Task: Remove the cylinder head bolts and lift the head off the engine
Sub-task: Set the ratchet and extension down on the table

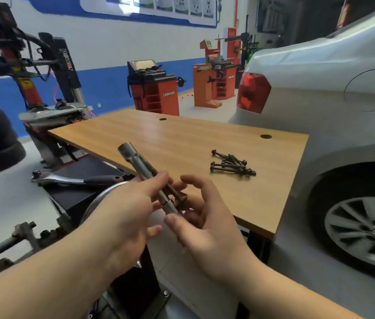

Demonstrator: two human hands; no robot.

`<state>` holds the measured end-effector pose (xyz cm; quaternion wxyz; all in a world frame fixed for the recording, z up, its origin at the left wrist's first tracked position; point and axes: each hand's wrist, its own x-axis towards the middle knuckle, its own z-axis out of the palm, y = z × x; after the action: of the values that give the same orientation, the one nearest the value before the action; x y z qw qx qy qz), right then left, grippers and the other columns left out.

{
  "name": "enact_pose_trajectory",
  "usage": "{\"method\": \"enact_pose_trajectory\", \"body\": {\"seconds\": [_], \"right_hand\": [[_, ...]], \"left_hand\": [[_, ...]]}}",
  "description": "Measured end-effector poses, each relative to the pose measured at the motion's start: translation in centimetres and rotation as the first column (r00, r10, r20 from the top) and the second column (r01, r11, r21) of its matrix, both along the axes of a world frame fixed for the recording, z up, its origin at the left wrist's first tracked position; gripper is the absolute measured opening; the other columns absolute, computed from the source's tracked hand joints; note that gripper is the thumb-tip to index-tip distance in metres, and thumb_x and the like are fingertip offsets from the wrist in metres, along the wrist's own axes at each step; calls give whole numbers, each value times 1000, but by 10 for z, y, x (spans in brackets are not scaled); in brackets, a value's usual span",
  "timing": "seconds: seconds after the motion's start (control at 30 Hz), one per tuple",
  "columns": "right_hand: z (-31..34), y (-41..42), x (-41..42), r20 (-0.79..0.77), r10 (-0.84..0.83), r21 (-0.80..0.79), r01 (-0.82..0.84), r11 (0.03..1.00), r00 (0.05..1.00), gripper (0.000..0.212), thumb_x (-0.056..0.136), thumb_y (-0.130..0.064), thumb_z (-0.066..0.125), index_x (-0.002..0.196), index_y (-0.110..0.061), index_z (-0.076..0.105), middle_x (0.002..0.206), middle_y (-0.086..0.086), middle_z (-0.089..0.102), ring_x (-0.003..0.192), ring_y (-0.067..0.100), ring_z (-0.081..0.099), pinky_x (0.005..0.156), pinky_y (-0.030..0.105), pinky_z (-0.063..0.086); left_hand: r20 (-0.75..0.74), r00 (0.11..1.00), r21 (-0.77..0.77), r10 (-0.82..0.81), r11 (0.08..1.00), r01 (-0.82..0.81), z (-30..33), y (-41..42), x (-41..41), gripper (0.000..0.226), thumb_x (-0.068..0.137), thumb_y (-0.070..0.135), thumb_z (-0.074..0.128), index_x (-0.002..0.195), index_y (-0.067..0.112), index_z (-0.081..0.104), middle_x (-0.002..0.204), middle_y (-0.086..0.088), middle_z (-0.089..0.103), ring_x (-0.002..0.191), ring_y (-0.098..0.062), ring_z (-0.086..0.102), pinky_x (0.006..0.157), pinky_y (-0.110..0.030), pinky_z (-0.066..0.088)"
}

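Note:
My left hand (126, 217) grips a long silver socket extension (136, 161) together with a dark threaded head bolt (172, 192), both slanting up to the left. My right hand (205, 217) pinches the lower end of the tool and the bolt head between thumb and fingers. Several removed head bolts (231, 165) lie in a loose pile on the wooden table (182, 139), to the right of my hands. A ratchet wrench (76, 180) rests on a dark surface left of the table. The engine itself is mostly hidden below my arms.
A silver car (343, 107) stands close along the table's right side, its rear wheel (366, 231) low right. A tyre changer (44, 88) and red balancing machines (156, 88) stand behind. A metal stand frame (21, 231) sits lower left.

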<state>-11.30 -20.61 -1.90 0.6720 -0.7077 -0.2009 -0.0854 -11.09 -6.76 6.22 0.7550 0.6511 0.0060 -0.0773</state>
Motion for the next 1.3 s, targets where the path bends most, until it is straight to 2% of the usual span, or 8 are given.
{"method": "enact_pose_trajectory", "body": {"seconds": [0.27,0.37,0.63,0.8,0.93,1.13,1.23,1.3], "right_hand": [[-3,-44,11,-331,209,248,-129,960,920,43,80,-40,75,122,-42,65,76,2,62,47,5,48,44,15,37],[-8,-49,14,-385,261,289,-152,945,885,39,73,-49,76,111,-38,73,74,3,57,42,6,42,39,15,32],[-14,-42,29,-425,332,305,-212,928,842,38,77,-57,72,105,-32,77,69,0,59,39,5,41,37,14,31],[6,0,54,-397,296,11,-318,948,869,29,98,-55,57,87,-32,70,65,-4,61,44,4,48,43,18,38],[22,44,59,-181,154,-208,-191,959,971,31,104,-53,51,91,-30,67,68,-11,63,57,2,55,59,29,42],[77,91,56,172,144,-431,-57,901,975,21,107,-52,45,98,-35,56,73,-10,62,65,4,58,53,24,37],[73,93,49,463,113,-662,258,704,879,34,103,-58,24,104,-30,45,73,-8,56,60,11,54,49,34,40],[63,81,49,440,96,-708,279,649,893,33,98,-63,18,102,-38,40,68,-11,55,56,6,53,45,26,38]], "left_hand": [[-77,994,-379,79,920,-103,-7,-34,44,30,104,16,61,130,3,65,100,-15,75,96,-28,78,91,-43,63],[-112,993,-433,49,896,-93,-3,-45,57,6,106,15,59,104,11,62,72,-5,60,64,-17,61,80,-35,59],[-231,964,-460,131,858,-227,-10,-42,73,37,98,39,71,73,20,52,58,4,36,50,-12,35,67,-30,42],[-278,922,-400,271,840,-367,-10,-9,75,48,102,40,68,63,24,44,56,6,26,47,-13,27,59,-30,39],[-231,896,-421,379,791,-443,15,28,81,48,104,37,63,63,23,45,54,8,24,45,-12,24,53,-28,36],[-68,886,-563,459,715,-414,55,83,73,56,104,43,63,55,23,43,51,9,27,38,-12,25,45,-23,36],[-50,751,-628,659,564,-537,82,142,72,59,105,40,62,51,23,46,50,9,29,41,-11,27,50,-22,36],[-17,636,-645,771,478,-597,106,205,67,64,107,39,58,47,23,42,49,9,28,44,-12,29,53,-22,40]]}}
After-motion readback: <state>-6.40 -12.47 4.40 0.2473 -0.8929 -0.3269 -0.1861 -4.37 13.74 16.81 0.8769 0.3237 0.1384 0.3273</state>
